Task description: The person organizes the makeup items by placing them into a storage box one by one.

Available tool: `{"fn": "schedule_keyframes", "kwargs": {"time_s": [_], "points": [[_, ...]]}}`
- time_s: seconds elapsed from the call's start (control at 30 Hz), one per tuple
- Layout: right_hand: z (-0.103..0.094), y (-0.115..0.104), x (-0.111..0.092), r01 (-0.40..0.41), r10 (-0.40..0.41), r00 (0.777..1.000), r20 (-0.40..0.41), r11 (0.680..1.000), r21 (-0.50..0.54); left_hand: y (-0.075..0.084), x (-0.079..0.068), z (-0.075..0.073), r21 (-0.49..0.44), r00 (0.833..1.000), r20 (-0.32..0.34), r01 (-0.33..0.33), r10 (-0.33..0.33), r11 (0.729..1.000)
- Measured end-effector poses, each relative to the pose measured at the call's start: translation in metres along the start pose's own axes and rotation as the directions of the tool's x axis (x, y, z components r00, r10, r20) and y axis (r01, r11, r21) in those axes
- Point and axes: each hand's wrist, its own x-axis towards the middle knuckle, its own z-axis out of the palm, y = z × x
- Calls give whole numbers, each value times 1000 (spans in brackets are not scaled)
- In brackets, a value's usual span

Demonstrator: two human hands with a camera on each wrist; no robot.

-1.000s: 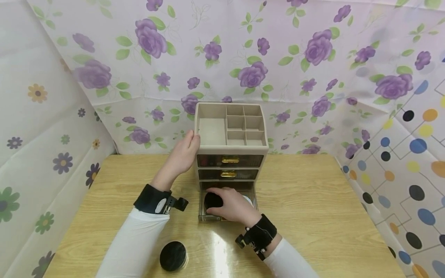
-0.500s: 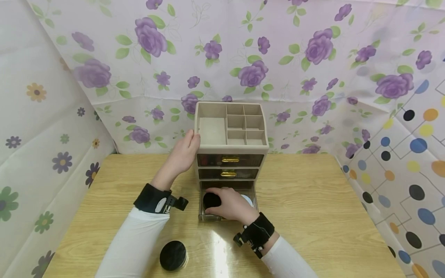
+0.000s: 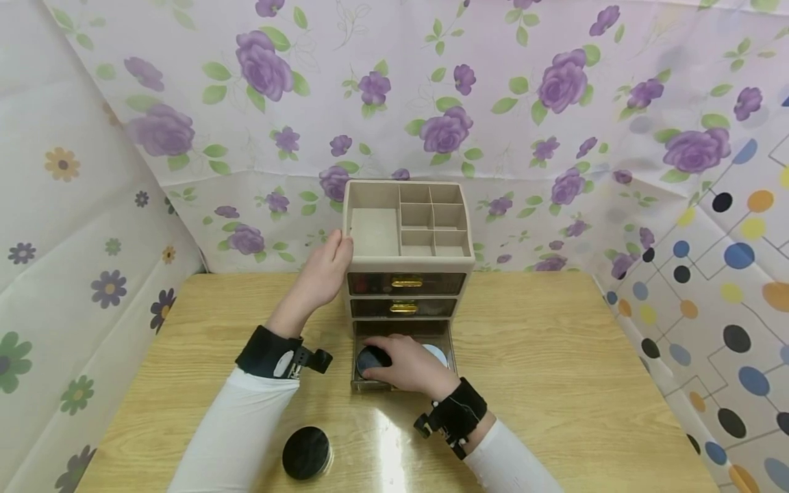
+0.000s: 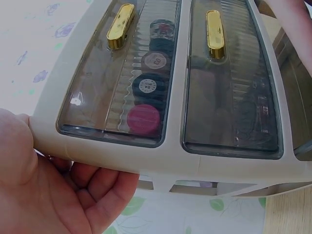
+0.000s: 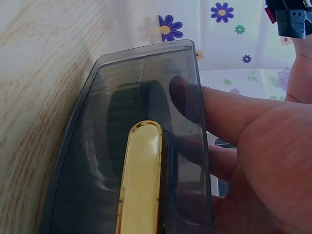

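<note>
A beige desktop drawer organizer [image 3: 411,262] stands on the table, its bottom drawer [image 3: 370,386] pulled out. My left hand [image 3: 323,270] holds the organizer's upper left side; in the left wrist view its bent fingers [image 4: 109,192] lie along that side. Inside the open drawer, my right hand [image 3: 413,364] grips a round jar with a dark lid [image 3: 372,359], thumb and fingers on either side. Through the smoky drawer front, the right wrist view shows the jar [image 5: 139,109] and the thumb behind the gold handle [image 5: 141,180]. A white round item [image 3: 436,353] sits partly hidden beside the right hand.
Another black-lidded jar [image 3: 306,452] stands on the wooden table [image 3: 542,383], in front of the organizer. Several small round containers [image 4: 146,85] show through the closed top drawer. Divided compartments [image 3: 433,218] form the organizer's top. Flowered cloth [image 3: 444,82] hangs behind.
In the right hand, the jar has shifted slightly left within the drawer, and its lid now looks greyer. The left hand keeps its place on the organizer.
</note>
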Motion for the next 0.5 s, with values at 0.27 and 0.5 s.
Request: {"fn": "schedule_keyframes", "kwargs": {"time_s": [0.27, 0.5], "points": [[-1, -1, -1, -1, 1, 1000, 5, 1000, -4, 1, -1, 0, -3, 1000, 4, 1, -1, 1000], [-1, -1, -2, -3, 3, 1000, 8, 1000, 7, 2, -1, 0, 1, 1000, 2, 0, 0, 1000]]}}
